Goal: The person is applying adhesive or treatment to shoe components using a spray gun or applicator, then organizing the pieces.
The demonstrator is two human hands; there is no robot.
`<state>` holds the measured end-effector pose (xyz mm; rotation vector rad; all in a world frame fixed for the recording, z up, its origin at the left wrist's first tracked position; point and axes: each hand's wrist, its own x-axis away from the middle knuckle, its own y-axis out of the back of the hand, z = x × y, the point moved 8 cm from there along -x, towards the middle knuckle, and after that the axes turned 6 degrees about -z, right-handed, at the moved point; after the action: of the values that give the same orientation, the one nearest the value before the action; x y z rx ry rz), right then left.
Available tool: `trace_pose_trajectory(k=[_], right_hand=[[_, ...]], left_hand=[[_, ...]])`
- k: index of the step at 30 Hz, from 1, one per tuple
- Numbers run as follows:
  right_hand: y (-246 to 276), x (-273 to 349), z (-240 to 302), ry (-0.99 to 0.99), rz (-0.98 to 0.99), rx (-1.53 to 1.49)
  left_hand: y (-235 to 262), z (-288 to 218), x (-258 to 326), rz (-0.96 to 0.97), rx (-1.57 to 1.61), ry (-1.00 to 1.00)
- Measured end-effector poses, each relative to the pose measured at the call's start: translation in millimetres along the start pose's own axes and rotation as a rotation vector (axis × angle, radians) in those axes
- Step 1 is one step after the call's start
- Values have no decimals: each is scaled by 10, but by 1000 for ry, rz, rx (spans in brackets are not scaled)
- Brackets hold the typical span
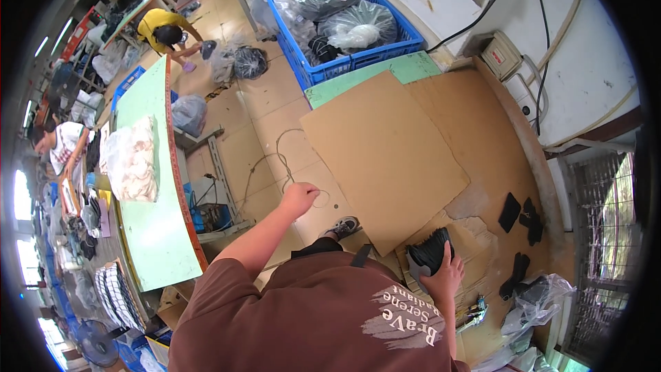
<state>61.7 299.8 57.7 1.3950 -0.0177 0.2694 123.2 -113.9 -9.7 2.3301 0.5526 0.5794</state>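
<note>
Holding a black stack (428, 248) is the right grip (445, 277); left grip (299, 200) curls, contents unclear.

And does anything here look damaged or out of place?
Yes: the cardboard piece near the right hand looks ragged and worn, perhaps torn. Also, a thin cord lies in loose loops across the floor, looking untidy.

The black fabric stack (428, 249) is partly covered by the right hand (445, 275); whether anything is held in the left hand (300, 199) cannot be told. The brown T-shirt (289, 317) is cut off below.
</note>
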Motion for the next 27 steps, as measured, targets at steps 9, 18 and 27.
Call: trace_pose_trajectory(k=[9, 18, 27], right_hand=[[14, 71, -25, -80, -4, -14], [33, 158, -32, -163, -48, -67], [99, 172, 32, -74, -134, -117]], left_hand=[[-153, -396, -729, 115, 95, -113], [-1304, -1466, -1379, 391, 462, 16], [-2342, -1771, -365, 933, 110, -49]])
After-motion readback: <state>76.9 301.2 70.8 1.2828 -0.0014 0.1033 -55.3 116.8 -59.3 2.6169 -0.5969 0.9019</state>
